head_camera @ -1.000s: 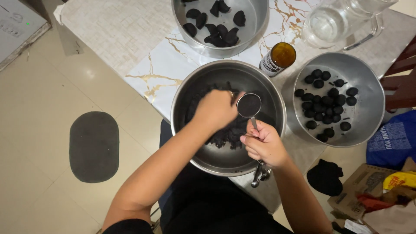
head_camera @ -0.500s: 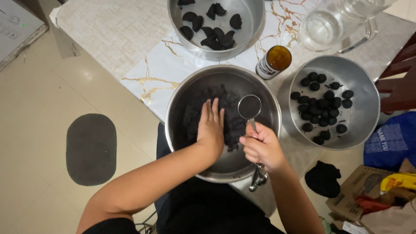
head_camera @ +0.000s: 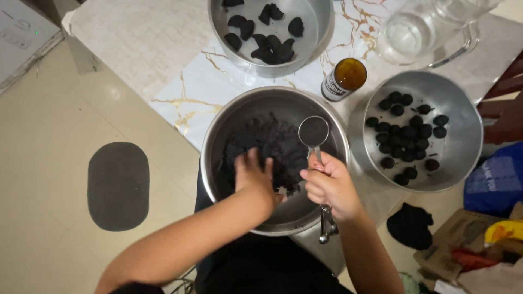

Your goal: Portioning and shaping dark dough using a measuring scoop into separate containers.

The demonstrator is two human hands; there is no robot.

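Observation:
A large steel bowl [head_camera: 229, 117] in front of me holds a mass of black dough [head_camera: 272, 144]. My left hand [head_camera: 255, 177] is pressed palm-down into the near side of the dough, fingers spread. My right hand [head_camera: 329, 185] grips the handle of a small round metal measuring spoon [head_camera: 314, 132], whose cup hangs over the bowl's right side above the dough. More spoons of the set [head_camera: 327, 226] dangle below my right hand.
A steel bowl [head_camera: 468, 117] at right holds several black balls. Another steel bowl [head_camera: 313, 41] at the back holds black flattened pieces. An amber jar [head_camera: 344, 79] and a glass jug [head_camera: 419, 32] stand behind. Boxes and a blue bag [head_camera: 498, 182] sit at right; a dark mat [head_camera: 118, 185] lies on the floor.
My left hand has slid from the middle of the dough back toward me to the bowl's near side. The right hand keeps the measuring spoon in about the same place.

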